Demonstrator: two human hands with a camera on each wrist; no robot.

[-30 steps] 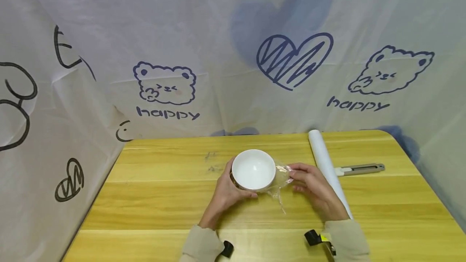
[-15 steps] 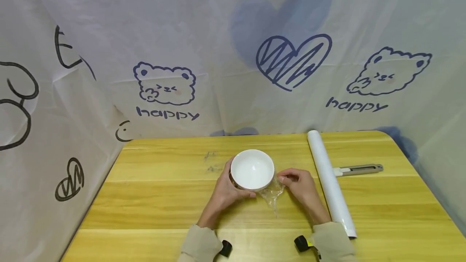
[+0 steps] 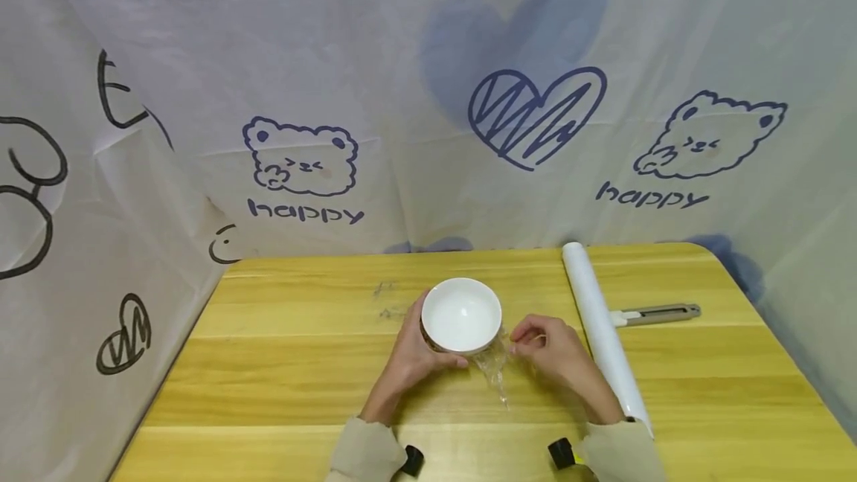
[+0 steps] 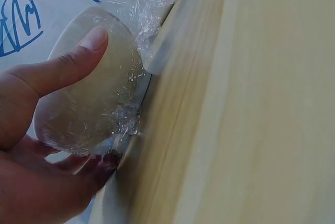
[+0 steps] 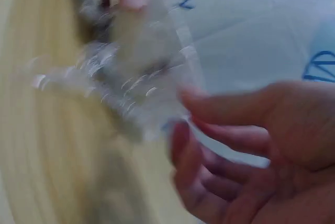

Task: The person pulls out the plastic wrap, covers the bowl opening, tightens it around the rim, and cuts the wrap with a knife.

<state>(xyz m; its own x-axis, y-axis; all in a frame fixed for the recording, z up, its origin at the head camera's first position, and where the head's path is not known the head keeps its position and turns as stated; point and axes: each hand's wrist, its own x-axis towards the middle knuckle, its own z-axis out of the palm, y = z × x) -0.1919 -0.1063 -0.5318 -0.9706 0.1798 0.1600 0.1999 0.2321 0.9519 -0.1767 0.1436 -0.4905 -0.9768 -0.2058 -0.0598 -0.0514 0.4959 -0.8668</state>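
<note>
A round bowl (image 3: 462, 315), white inside with a darker outer wall, sits slightly right of the table's middle, its mouth facing up. My left hand (image 3: 410, 352) grips it from the left, thumb along the near side. Clear cling film (image 3: 492, 363) clings to the bowl's outside and bunches at its right, a twisted tail hanging toward me. In the left wrist view the film looks crumpled along the bowl's lower edge (image 4: 125, 119). At the right, my right hand (image 3: 556, 348) pinches the film's edge between thumb and finger; the right wrist view is blurred there.
Right of my right hand lies a long white roll (image 3: 599, 326), angled toward me. A grey utility knife (image 3: 659, 314) lies beyond it, its white end near the roll. A printed cloth (image 3: 402, 95) hangs behind the wooden table (image 3: 281, 370).
My right hand has drawn in toward the bowl and a little nearer to me, gathering the film downward. The left hand keeps hold of the bowl, nearly in place.
</note>
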